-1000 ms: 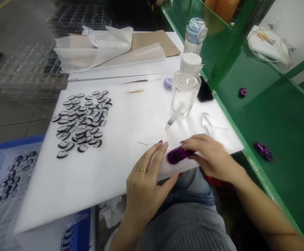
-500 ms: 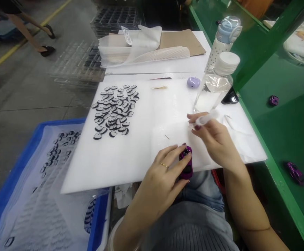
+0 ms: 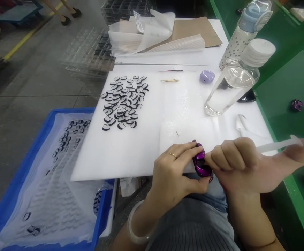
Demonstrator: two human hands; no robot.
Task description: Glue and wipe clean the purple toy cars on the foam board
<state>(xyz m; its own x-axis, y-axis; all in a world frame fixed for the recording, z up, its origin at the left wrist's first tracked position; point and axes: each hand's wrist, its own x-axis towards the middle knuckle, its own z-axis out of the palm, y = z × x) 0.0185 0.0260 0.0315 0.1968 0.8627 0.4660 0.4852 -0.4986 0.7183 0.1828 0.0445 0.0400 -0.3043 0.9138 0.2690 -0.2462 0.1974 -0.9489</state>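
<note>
A shiny purple toy car (image 3: 202, 169) is gripped between the fingers and thumb of my left hand (image 3: 171, 174), just off the table's front edge. My right hand (image 3: 242, 164) is closed around a white plastic syringe (image 3: 274, 144). Its plunger sticks out to the right, with my thumb against the end. The fingers of that hand are right at the car; the syringe tip is hidden behind them. On the white board (image 3: 120, 153) to the left lie many small black-edged pieces (image 3: 124, 101). A short thin dark bit (image 3: 177, 133) rests near the car.
A clear bottle (image 3: 233, 83), a dotted bottle (image 3: 243, 35) and a lilac case (image 3: 207, 76) stand at the right. Thin sticks (image 3: 170, 80) lie mid-board. Paper sheets (image 3: 131, 38) are stacked behind. A blue tray (image 3: 44, 125) is lower left; purple car (image 3: 296, 105) sits on the green bench.
My right hand has come down from above the board to the car, now with its thumb at the plunger end. The car has tilted in my left hand. The view has shifted.
</note>
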